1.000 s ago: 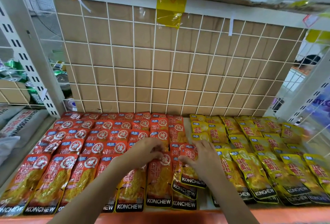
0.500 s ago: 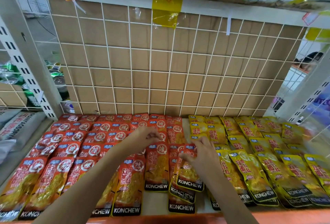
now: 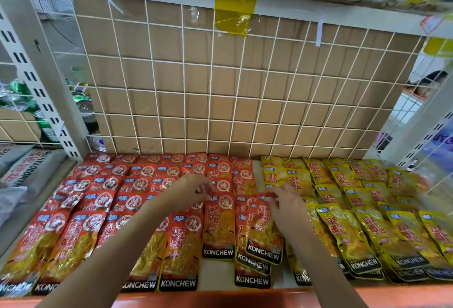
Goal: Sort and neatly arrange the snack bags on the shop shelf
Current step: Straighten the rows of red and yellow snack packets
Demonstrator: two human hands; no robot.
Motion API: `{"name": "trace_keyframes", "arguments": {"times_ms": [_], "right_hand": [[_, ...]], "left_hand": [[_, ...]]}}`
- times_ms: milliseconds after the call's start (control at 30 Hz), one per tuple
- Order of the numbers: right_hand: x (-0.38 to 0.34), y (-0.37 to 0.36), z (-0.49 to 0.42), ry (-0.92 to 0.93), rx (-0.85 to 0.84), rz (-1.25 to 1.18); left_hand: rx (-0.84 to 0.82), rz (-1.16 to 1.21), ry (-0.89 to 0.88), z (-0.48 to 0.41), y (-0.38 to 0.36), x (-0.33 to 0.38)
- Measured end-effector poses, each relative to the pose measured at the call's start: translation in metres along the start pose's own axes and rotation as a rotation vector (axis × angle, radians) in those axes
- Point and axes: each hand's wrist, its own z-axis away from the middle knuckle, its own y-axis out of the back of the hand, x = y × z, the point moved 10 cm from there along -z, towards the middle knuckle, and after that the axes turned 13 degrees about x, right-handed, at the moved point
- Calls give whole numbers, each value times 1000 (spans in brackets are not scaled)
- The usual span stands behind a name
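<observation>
The right hand (image 3: 288, 208) pinches the top edge of a tilted bag (image 3: 263, 231), which lies askew on a small pile at the shelf's front; the left hand (image 3: 193, 190) hangs just beside it over the red bags (image 3: 98, 199), fingers curled, though whether it grips anything I cannot tell; red bags fill the left of the shelf (image 3: 215, 273) in overlapping rows, yellow bags (image 3: 367, 209) the right; a wire grid (image 3: 220, 91) backed with cardboard stands behind; green cans (image 3: 83, 104) show past it at left.
</observation>
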Motion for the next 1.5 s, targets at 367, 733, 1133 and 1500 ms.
{"name": "trace_keyframes", "arguments": {"times_ms": [367,733,1133,1500], "right_hand": [[-52,1,-3,21,-95,-379],[-100,-40,20,157,-217,-210],[-103,-44,30,223,-154,-82],[-13,21,28,-31,152,-105]], "left_hand": [[244,62,-86,24,23,12],[337,-66,-100,64,19,7],[256,-125,-140,78,7,17],[228,-81,-175,76,2,30]]}}
